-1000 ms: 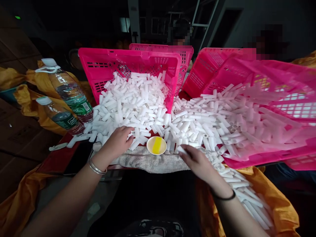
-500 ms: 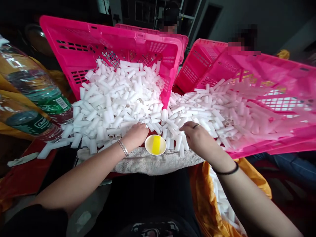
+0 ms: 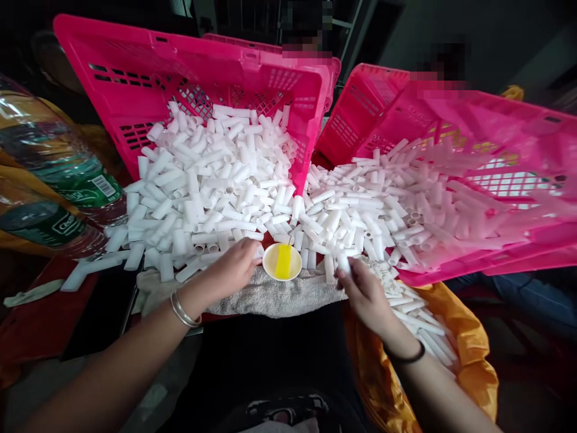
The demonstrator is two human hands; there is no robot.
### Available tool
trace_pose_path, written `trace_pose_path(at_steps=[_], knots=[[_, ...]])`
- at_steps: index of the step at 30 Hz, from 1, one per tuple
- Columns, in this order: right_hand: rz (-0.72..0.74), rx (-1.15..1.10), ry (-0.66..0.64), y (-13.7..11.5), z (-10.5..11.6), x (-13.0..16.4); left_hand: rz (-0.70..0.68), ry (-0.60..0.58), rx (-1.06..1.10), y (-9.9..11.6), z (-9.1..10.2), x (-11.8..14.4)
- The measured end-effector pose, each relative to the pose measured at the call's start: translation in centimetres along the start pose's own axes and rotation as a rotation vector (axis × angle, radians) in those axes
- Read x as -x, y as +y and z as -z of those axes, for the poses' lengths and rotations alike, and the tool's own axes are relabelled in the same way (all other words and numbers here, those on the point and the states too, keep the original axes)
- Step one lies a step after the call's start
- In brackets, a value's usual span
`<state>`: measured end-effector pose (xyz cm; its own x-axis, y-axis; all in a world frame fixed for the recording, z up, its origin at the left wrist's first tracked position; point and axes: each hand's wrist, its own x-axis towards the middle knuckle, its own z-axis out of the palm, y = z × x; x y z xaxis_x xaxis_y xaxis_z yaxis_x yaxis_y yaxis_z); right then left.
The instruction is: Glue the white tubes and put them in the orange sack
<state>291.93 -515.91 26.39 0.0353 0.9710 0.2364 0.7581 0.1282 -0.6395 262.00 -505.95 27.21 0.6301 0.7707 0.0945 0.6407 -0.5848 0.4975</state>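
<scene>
right hand [image 3: 363, 288] back from the pile, clamped on one tube [image 3: 343, 262] above the towel [image 3: 279, 294] | left hand [image 3: 234, 267] curled on tubes beside the cup [image 3: 282, 262]; grip unclear

Looks like a small packing workshop or factory floor: tipped pink plastic crates [image 3: 189, 72] spilling hundreds of identical white plastic tubes [image 3: 225, 180], orange sacks [image 3: 469, 337] catching more, other workers opposite, dim industrial room behind.
</scene>
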Motion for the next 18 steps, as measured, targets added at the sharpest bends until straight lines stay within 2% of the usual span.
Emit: trace_pose_path(at_steps=[3, 7, 9, 12, 15, 18], knots=[[-0.149, -0.125, -0.038, 0.6, -2.3, 1.9, -0.067, -0.034, -0.069, -0.1, -2.3, -0.5], [-0.173, -0.172, 0.077, 2.2, -4.1, 1.6, -0.026, -0.113, -0.131, -0.1, -3.4, -3.0], [-0.153, -0.191, 0.087, 2.6, -4.1, 1.2, -0.016, -0.129, -0.127, -0.1, -3.2, -3.8], [-0.112, -0.133, 0.033, 2.2, -3.7, 0.5, -0.016, -0.116, -0.117, 0.1, -2.9, -4.3], [-0.072, -0.044, 0.009, 1.6, -3.1, -0.6, -0.004, -0.112, -0.123, 0.4, -2.6, -4.0], [-0.101, -0.037, 0.026, 1.5, -2.7, -1.4, -0.012, -0.086, -0.133, 0.8, -2.6, -2.9]])
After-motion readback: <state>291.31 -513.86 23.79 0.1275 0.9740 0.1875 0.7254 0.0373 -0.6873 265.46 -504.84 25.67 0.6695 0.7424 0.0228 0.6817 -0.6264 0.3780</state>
